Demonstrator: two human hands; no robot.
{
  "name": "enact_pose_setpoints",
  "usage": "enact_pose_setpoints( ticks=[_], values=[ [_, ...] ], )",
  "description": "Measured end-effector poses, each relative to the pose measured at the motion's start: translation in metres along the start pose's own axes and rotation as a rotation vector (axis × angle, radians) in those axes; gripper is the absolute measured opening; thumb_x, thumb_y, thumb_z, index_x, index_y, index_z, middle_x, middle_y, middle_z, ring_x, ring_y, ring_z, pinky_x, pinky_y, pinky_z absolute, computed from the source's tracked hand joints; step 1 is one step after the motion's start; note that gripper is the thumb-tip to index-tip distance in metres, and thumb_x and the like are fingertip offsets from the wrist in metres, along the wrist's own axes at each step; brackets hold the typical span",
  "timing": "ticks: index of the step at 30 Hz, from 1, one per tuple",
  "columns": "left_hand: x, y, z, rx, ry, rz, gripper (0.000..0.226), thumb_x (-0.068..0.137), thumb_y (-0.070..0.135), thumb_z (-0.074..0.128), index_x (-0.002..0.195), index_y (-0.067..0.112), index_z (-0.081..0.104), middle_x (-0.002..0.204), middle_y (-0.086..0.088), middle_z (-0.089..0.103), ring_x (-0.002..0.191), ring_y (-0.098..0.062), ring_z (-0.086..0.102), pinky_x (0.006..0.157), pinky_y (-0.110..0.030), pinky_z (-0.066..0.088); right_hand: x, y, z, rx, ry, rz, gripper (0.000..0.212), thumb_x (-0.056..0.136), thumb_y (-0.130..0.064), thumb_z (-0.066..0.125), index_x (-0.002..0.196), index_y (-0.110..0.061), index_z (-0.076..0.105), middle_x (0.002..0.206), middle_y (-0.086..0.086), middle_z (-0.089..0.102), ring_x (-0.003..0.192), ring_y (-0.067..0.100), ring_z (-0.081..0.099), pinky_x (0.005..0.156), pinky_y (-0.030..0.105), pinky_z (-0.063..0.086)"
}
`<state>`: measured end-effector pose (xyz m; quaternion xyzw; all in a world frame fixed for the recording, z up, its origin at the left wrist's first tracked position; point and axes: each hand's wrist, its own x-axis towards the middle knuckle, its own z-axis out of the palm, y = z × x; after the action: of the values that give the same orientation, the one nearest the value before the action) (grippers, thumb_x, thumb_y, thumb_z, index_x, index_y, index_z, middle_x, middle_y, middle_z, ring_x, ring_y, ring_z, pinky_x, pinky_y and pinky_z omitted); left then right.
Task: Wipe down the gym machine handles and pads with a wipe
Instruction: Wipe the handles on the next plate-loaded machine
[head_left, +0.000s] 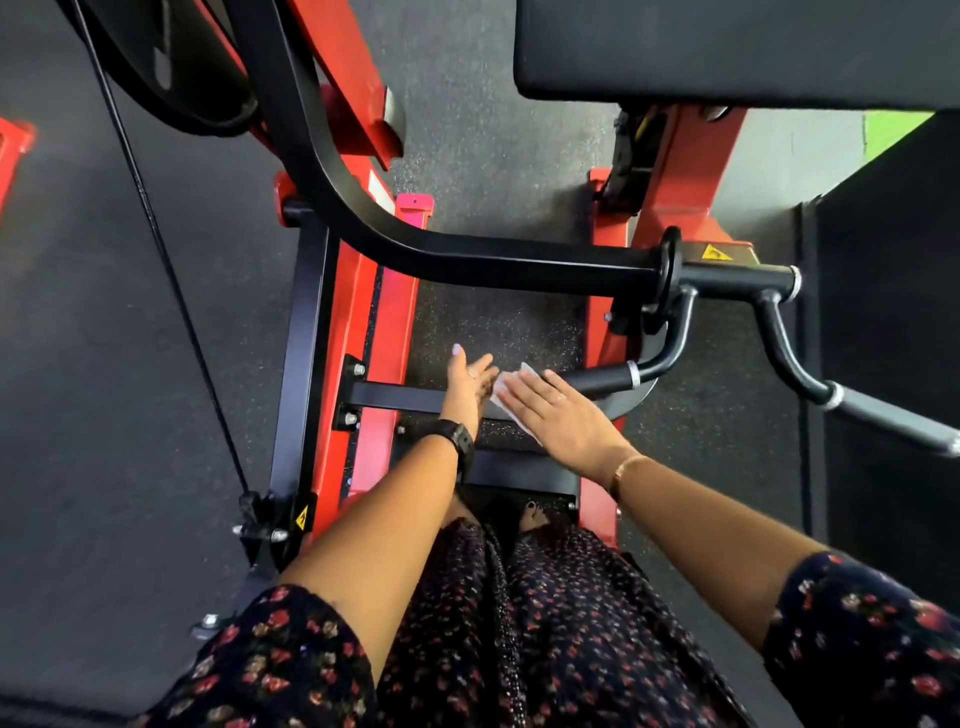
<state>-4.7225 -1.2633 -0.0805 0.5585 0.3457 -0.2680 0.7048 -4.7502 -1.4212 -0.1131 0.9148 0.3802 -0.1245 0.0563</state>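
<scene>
- Near: black wristwatch (460, 436) on the left wrist, thin gold bracelet (621, 470) on the right. Both forearms reach forward over the floral skirt.
- Left hand (467, 387): fingers straight and loosely spread, thumb up, palm turned toward the wipe. Holds nothing. Whether its fingertips touch the wipe, cannot tell.
- Right hand (558, 410): flat, fingers straight and together, pressing down on the small white wipe (525, 372).
- Wipe lies under the right fingers, draped over the free end of the black rubber-gripped handle (602, 380), between the two hands.
- Key relation: handle's long axis runs from the wipe rightward to a silver collar (632, 374). Right hand is nearer, so a stroke along the grip looks likely.
- Beyond: second grey handle (883, 410) to the right and black padded cushion (727, 52) farthest, both well apart from the wipe.
</scene>
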Motion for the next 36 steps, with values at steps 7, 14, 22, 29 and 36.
enact_pose_setpoints(
  ticks=[7, 14, 22, 29, 36],
  values=[
    [-0.004, -0.023, -0.008, 1.165, -0.230, 0.384, 0.058, 0.098, 0.013, 0.043, 0.153, 0.018, 0.026, 0.162, -0.001, 0.015, 0.150, -0.018, 0.004, 0.118, -0.033, -0.001, -0.063, 0.035, 0.007, 0.069, 0.096, 0.423, 0.055, 0.096, -0.021, 0.030, 0.149, -0.010, 0.027, 0.155, 0.008, 0.030, 0.144, 0.025, 0.024, 0.118, 0.045, 0.006],
    [0.000, -0.013, -0.005, 1.680, -0.241, 0.420, 0.077, 0.094, 0.019, 0.046, 0.155, 0.015, 0.000, 0.164, 0.000, -0.002, 0.150, -0.018, -0.009, 0.121, -0.040, 0.000, -0.031, -0.010, 0.008, 0.115, 0.222, 0.502, 0.059, 0.092, -0.015, 0.016, 0.150, -0.004, 0.007, 0.158, 0.016, 0.011, 0.146, 0.034, 0.008, 0.119, 0.048, 0.003],
    [-0.001, -0.009, 0.003, 1.767, -0.225, 0.342, 0.079, 0.095, 0.016, 0.046, 0.155, 0.012, -0.008, 0.163, -0.003, -0.008, 0.149, -0.020, -0.011, 0.122, -0.041, 0.004, -0.048, -0.010, 0.024, 0.041, 0.146, 0.386, 0.066, 0.091, -0.018, 0.020, 0.152, -0.012, -0.004, 0.159, 0.004, -0.001, 0.147, 0.019, -0.006, 0.119, 0.044, -0.002],
    [0.003, -0.013, 0.008, 1.753, -0.175, 0.300, 0.091, 0.093, 0.023, 0.055, 0.153, 0.011, -0.012, 0.163, -0.004, -0.010, 0.149, -0.023, -0.014, 0.121, -0.044, 0.001, -0.029, 0.000, 0.000, 0.150, 0.097, 0.741, 0.057, 0.093, -0.016, 0.030, 0.148, -0.003, 0.027, 0.152, 0.017, 0.030, 0.144, 0.034, 0.018, 0.116, 0.044, -0.008],
    [0.007, -0.017, 0.011, 1.853, -0.114, 0.265, 0.088, 0.095, 0.027, 0.049, 0.153, 0.015, -0.016, 0.162, 0.000, -0.017, 0.148, -0.020, -0.018, 0.121, -0.045, -0.002, 0.003, -0.036, 0.006, 0.130, 0.103, 0.435, 0.063, 0.088, -0.019, 0.017, 0.148, -0.001, 0.026, 0.153, 0.017, 0.029, 0.144, 0.032, 0.022, 0.118, 0.045, 0.010]
  ],
)
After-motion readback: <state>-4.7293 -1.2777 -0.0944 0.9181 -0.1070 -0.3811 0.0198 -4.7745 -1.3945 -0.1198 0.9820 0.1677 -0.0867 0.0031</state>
